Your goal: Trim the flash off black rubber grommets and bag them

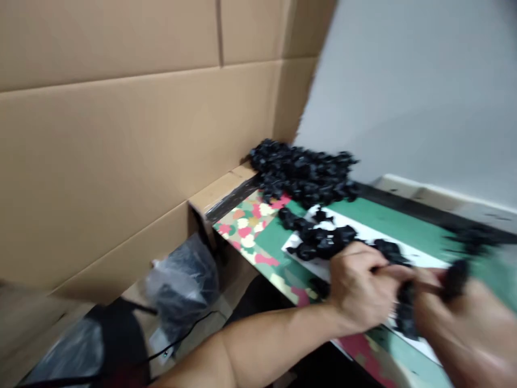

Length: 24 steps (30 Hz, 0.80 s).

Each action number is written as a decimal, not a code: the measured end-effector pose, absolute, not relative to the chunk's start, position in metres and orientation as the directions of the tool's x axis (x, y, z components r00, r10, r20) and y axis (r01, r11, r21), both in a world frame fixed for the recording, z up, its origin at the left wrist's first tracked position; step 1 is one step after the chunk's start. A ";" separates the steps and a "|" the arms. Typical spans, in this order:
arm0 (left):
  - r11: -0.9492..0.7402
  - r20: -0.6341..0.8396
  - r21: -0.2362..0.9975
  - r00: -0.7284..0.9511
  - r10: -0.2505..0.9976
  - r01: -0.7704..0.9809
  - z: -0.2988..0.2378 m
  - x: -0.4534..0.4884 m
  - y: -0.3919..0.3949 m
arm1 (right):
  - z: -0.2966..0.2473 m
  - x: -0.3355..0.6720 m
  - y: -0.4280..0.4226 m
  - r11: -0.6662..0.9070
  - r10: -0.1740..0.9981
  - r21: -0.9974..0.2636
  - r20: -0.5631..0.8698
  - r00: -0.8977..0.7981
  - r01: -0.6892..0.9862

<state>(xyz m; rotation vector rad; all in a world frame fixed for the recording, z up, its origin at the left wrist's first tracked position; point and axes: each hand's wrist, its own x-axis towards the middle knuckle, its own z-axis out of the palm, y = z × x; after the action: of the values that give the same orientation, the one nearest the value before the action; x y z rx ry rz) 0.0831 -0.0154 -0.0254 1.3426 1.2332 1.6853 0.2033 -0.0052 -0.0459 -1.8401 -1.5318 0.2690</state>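
Observation:
My left hand [363, 285] and my right hand [460, 318] meet over the right part of the table, fingers closed and pinching. A soft-looking black piece [456, 277] sticks up from my right hand, and another dark part [406, 310] shows between the hands. Motion blurs them, and the fingers hide where the pieces are gripped. Beside my left hand, several crumpled black pieces [323, 240] lie on a white sheet [363, 229]. Their exact kind is unclear.
A large heap of similar black pieces [302, 172] fills the table's back corner. Cardboard panels [133, 134] stand to the left, a grey wall [416, 86] behind. The table [270, 237] has a green and patterned cover. A clear plastic bag [183, 283] and black cable [181, 339] are below.

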 end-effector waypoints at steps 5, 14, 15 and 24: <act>-0.373 0.402 0.911 -0.168 0.900 0.178 -0.018 0.068 -0.006 | -0.009 0.171 0.003 0.047 0.928 -0.752 0.276 0.250 0.657; -0.470 0.518 0.823 -0.083 0.851 0.318 -0.009 0.055 0.009 | -0.001 0.152 0.014 0.107 0.890 -0.811 0.336 0.309 0.575; -0.479 0.530 0.813 -0.079 0.844 0.332 -0.008 0.054 0.010 | 0.001 0.151 0.016 0.116 0.890 -0.819 0.336 0.306 0.563; -0.533 0.608 0.746 -0.083 0.789 0.399 -0.002 0.050 0.024 | 0.010 0.142 0.032 0.101 0.870 -0.855 0.323 0.372 0.508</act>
<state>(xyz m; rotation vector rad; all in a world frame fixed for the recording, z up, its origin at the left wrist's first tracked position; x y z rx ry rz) 0.0500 0.0238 -0.0021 1.8656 1.2884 1.6492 0.1415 0.0316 0.0102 -1.5544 -1.2784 0.4205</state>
